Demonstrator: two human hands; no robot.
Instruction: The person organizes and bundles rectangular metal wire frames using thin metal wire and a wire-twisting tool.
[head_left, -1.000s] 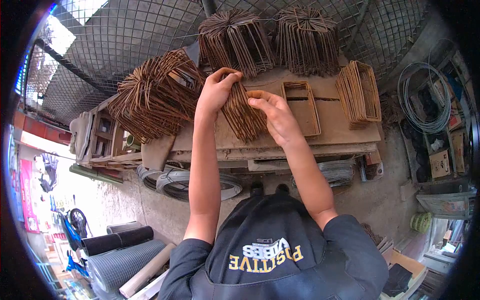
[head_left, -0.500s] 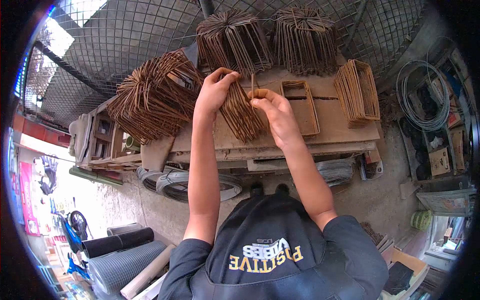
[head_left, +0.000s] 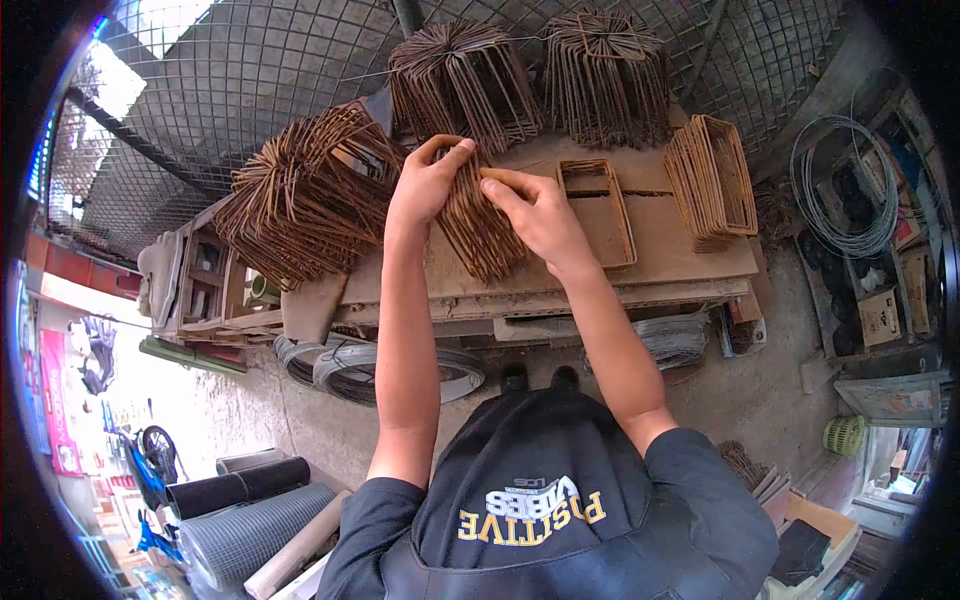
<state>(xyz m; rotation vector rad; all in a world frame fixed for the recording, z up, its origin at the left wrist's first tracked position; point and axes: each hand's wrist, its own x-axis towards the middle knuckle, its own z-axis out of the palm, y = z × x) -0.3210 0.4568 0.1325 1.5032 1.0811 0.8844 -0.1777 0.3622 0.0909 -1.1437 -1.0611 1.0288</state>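
A bundle of rusty steel rebar stirrups (head_left: 478, 228), bent into rectangles, leans on the wooden tabletop between my hands. My left hand (head_left: 425, 185) is closed over the bundle's upper left end, with the fingers curled round the top bars. On the bundle's right side, my right hand (head_left: 535, 215) pinches a stirrup between thumb and fingers, close against the others. The fingertips partly hide that bar. Just to the right, a few stirrups (head_left: 628, 235) lie flat on the table.
Large tied bundles of stirrups stand at the left (head_left: 300, 200) and back (head_left: 465, 85) of the table (head_left: 660, 265). A short row of stirrups (head_left: 705, 190) stands at the right. Wire coils (head_left: 400, 375) lie below the front edge. Wire mesh (head_left: 270, 60) rises behind.
My right hand has moved left and in against the bundle, bringing the pinched bar from slightly apart to close beside the others. My left hand has stayed in place.
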